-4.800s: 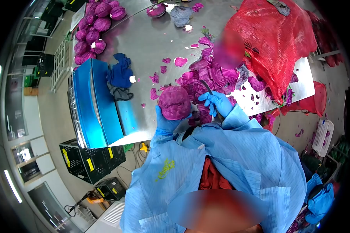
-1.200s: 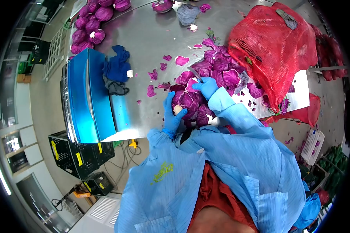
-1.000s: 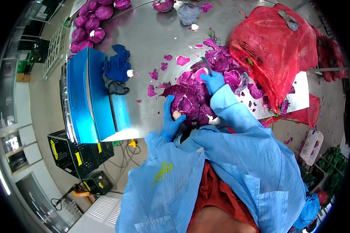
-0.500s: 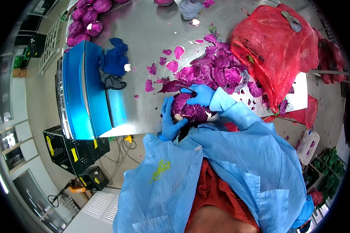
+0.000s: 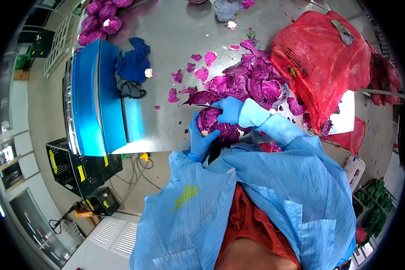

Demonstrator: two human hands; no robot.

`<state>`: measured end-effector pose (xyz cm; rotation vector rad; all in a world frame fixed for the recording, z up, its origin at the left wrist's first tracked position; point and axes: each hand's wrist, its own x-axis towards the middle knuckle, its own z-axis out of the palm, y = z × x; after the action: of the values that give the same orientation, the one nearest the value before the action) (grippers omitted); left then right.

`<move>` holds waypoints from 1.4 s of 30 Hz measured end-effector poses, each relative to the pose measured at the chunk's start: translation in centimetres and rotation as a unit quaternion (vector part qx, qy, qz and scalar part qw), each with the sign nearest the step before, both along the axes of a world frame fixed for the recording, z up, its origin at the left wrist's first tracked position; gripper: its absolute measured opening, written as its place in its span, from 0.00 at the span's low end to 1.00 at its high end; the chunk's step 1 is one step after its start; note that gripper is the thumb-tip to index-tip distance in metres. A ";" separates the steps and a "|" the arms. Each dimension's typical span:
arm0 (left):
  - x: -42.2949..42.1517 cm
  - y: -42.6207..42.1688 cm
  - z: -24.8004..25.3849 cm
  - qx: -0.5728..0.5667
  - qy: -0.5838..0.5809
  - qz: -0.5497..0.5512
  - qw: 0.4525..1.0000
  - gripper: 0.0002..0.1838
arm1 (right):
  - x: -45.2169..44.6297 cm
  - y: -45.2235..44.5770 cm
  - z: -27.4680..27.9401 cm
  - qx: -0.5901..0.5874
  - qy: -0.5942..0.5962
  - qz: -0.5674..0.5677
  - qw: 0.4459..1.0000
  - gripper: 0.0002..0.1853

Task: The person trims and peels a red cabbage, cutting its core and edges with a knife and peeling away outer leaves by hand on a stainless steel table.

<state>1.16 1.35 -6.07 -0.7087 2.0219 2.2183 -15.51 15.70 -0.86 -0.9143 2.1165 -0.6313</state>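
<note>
A red cabbage [image 5: 225, 130] sits at the near edge of the metal table. My left hand [image 5: 201, 140], in a blue glove, is wrapped around its left side with the thumb across the front. Above the cabbage, my gloved right hand [image 5: 230, 110] is closed on a knife [image 5: 203, 105], whose thin blade points left; its handle is hidden in the fist. Just beyond the blade lies a loose dark purple leaf [image 5: 202, 97]. A heap of trimmed cabbage leaves [image 5: 252, 83] spreads behind my right hand.
Whole red cabbages [image 5: 101, 20] are piled at the far left. A blue box [image 5: 87, 99] stands at the left edge, beside a blue cloth [image 5: 134, 60]. On the right lies a red mesh sack [image 5: 319, 58]. Black crates [image 5: 72, 168] stand on the floor.
The knife blade has turned from slanting across the cabbage to pointing left, nearly level. My right hand has shifted slightly left. My left hand stays on the cabbage.
</note>
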 end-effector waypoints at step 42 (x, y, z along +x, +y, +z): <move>-4.3 -4.5 10.9 0.094 0.080 -0.262 0.957 0.66 | 0.2 2.3 7.9 -0.350 -0.297 -0.036 0.888 0.22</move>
<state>-3.15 -3.13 4.86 0.0354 1.7525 2.1440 -15.32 18.01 7.04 -0.8496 1.3667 -1.5554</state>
